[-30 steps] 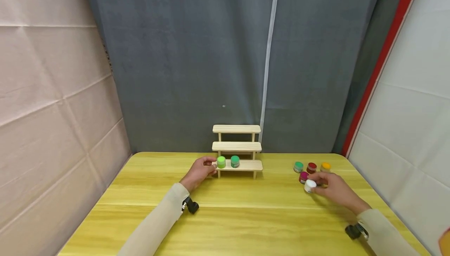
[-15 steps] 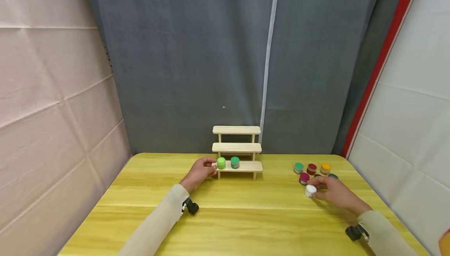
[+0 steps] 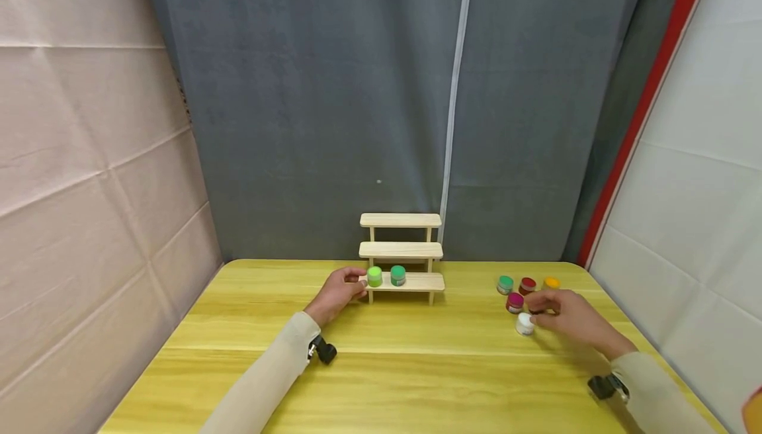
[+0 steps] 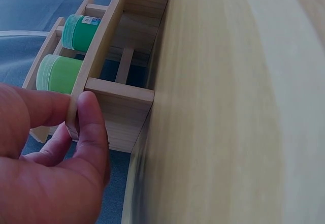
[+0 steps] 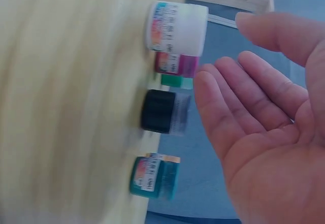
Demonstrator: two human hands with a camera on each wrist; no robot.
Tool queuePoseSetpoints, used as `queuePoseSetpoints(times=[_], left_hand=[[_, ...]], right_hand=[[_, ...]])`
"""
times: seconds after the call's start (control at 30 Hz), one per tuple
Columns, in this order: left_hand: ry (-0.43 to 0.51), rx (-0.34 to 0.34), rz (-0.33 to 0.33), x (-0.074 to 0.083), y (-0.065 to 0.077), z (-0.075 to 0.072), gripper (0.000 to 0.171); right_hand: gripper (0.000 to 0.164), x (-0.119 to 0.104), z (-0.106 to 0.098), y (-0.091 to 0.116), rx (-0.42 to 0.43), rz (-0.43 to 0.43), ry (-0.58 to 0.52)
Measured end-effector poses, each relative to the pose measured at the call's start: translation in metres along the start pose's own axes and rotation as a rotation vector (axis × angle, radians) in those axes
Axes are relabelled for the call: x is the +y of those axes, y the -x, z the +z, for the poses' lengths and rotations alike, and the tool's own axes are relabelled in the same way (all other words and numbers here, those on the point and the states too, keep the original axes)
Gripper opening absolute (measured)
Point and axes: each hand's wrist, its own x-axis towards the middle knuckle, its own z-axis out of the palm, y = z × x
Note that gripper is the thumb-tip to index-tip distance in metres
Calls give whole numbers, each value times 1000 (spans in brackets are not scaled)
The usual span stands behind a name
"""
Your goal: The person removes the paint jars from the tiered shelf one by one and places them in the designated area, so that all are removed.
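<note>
My left hand (image 3: 336,296) pinches the left end of the lowest tier of a three-tier wooden display stand (image 3: 401,249). In the left wrist view, thumb and fingers grip that shelf board (image 4: 104,36). On this tier stand a light green paint jar (image 3: 374,277) and a dark green paint jar (image 3: 397,276), side by side. My right hand (image 3: 568,318) hovers just right of a white paint jar (image 3: 524,324) standing on the table. Its fingers are spread with nothing between them, and the right wrist view shows a gap to the white jar (image 5: 185,28).
Behind the white jar stand a magenta jar (image 3: 514,303), a green-lidded jar (image 3: 505,284), a red jar (image 3: 527,285) and a yellow-lidded jar (image 3: 551,282). A black jar (image 5: 158,111) and a teal jar (image 5: 152,177) stand near my right hand. Grey curtain (image 3: 309,110) hangs behind the table.
My right hand has let go of the white jar, which now stands on the table, and has drawn slightly up and right. My left hand has stayed on the stand.
</note>
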Motion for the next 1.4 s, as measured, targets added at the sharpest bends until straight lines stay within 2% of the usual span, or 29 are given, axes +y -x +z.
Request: queuePoseSetpoints(times=[0.23, 0.63, 0.8, 1.0, 1.4], left_hand=[[-2, 0, 0, -1, -2, 0, 32], [-13, -2, -7, -2, -3, 0, 32], [-16, -8, -12, -3, -3, 1, 33], [-5, -15, -11, -3, -5, -1, 34], [-6, -10, -21, -2, -5, -2, 33]], right_hand=[[34, -17, -6, -4, 58, -28, 29], [37, -48, -5, -24, 133, 5, -23], [35, -57, 1, -32, 170, 8, -34], [28, -67, 10, -42, 183, -41, -90], [32, -94, 27, -63, 203, -49, -141]])
